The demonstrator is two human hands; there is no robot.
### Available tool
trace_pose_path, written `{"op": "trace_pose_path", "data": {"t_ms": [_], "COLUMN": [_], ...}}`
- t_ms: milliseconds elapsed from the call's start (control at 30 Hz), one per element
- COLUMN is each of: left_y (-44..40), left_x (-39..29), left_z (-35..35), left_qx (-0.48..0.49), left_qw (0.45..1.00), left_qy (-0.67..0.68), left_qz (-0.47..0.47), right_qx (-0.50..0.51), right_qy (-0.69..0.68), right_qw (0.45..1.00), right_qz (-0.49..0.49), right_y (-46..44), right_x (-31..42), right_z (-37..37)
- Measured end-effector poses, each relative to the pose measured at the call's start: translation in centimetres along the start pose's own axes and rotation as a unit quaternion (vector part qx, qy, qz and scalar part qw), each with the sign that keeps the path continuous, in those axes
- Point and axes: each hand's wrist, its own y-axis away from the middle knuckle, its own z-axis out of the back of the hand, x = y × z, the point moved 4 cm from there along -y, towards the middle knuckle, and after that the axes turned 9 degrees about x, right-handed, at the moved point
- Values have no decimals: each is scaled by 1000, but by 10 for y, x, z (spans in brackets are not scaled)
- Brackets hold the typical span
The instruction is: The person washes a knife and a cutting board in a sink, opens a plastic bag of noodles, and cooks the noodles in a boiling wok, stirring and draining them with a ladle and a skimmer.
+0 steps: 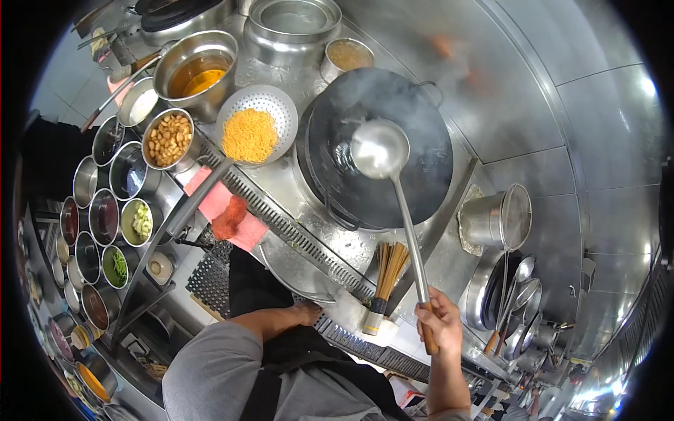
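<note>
My right hand [441,323] is closed round the wooden handle of a long metal ladle [379,149]. The ladle's bowl is over the large black wok [428,175], which is steaming and looks dark and wet inside. Low down, near the counter's front edge, my left hand [307,313] is partly in view; its fingers are too small and shaded to make out. Left of the wok a perforated strainer [284,116] holds yellow noodles [249,135]. Between my hands a bamboo brush [390,274] stands with its bristles up.
A pot of oil [163,74] and a bowl of browned cubes [168,141] stand at upper left, above many ingredient tins. A pink cloth [213,203] lies by the strainer's handle. At right are a metal pot [484,219] and hanging ladles and pans [525,269].
</note>
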Motion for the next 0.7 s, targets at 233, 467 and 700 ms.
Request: {"op": "trace_pose_path", "data": {"t_ms": [233,467,700], "left_y": [-24,-60,127], "left_x": [13,38,118], "left_z": [-35,-72,14], "left_qx": [-17,143,80], "left_qw": [999,989,966], "left_qy": [2,26,236], "left_qz": [31,-41,63], "right_qx": [-67,-152,-129], "right_qy": [172,282,385], "right_qw": [977,936,874], "right_qz": [106,148,266], "right_y": [-41,-56,-159], "right_x": [17,61,144], "right_z": [-20,-26,-48]}}
